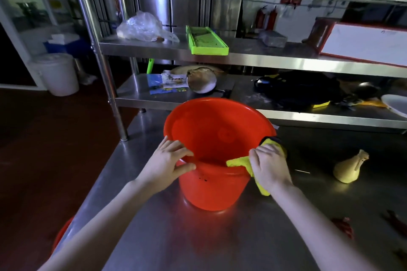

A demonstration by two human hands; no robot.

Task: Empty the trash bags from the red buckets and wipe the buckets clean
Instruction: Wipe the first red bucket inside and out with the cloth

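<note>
Steel worktop (154, 237): the round red plastic bucket (214, 185) is set in its middle, between both hands. Its rim is gripped by the left hand (167, 160); a soft yellow cloth (239, 162) is squeezed against it by the right hand (269, 166).

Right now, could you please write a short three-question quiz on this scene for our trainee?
1. True or false: a trash bag lines the red bucket on the steel table.
2. Which hand holds the yellow cloth?
3. The left hand grips the bucket at: A) its near rim, B) its base, C) nowhere.
Key: 1 False, the bucket is bare inside. 2 The right hand, which presses the cloth over the rim. 3 A.
</note>
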